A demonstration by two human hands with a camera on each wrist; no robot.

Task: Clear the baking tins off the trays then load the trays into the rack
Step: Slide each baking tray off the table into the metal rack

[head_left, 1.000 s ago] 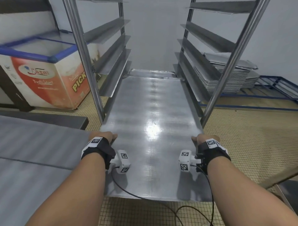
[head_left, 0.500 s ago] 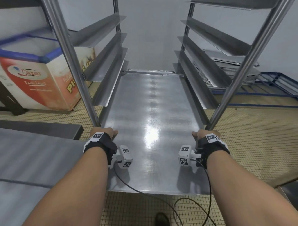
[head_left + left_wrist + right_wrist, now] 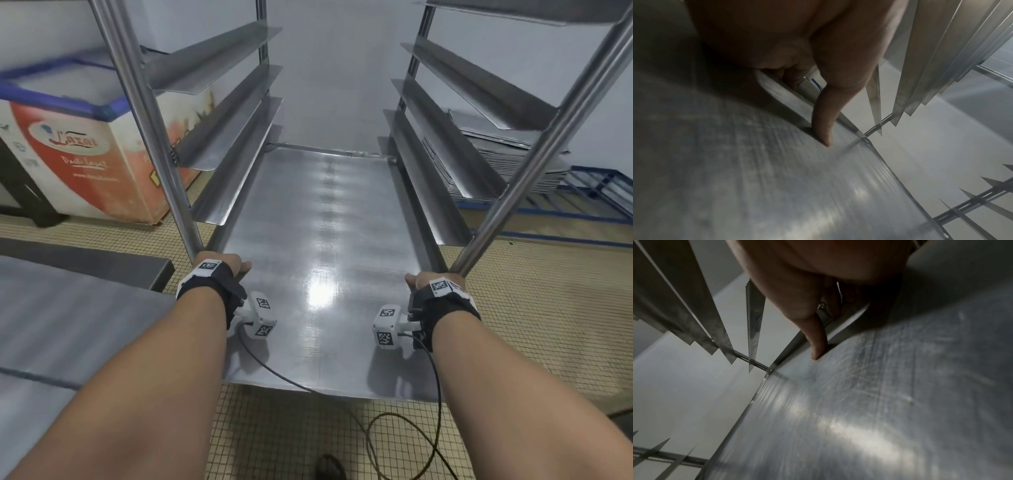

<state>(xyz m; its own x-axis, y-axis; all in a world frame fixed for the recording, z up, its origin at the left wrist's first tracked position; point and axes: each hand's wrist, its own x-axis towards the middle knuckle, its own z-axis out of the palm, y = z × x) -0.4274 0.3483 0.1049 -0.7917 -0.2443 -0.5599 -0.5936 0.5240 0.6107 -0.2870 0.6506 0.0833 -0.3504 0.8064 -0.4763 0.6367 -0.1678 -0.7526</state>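
Note:
A bare steel baking tray (image 3: pixel 322 260) lies flat between the runners of the steel rack (image 3: pixel 147 113), its near end sticking out towards me. My left hand (image 3: pixel 226 265) grips the tray's left edge beside the rack's front left post. My right hand (image 3: pixel 424 279) grips the right edge beside the front right post (image 3: pixel 534 144). In the left wrist view the thumb (image 3: pixel 824 129) presses on the tray (image 3: pixel 777 186) top while the fingers curl under its rim. The right wrist view shows the same grip, thumb (image 3: pixel 817 345) on the tray (image 3: pixel 879 410). No baking tins are in view.
Angled runners (image 3: pixel 236 161) line both sides of the rack above the tray. A chest freezer (image 3: pixel 78 154) stands at the left. A steel table (image 3: pixel 68 325) sits at my left. A stack of trays (image 3: pixel 507 161) lies behind the rack at right. A cable (image 3: pixel 394 431) trails on the tiled floor.
The tray has slid further into the rack with both hands on its edges. My hands have reached the rack's front posts.

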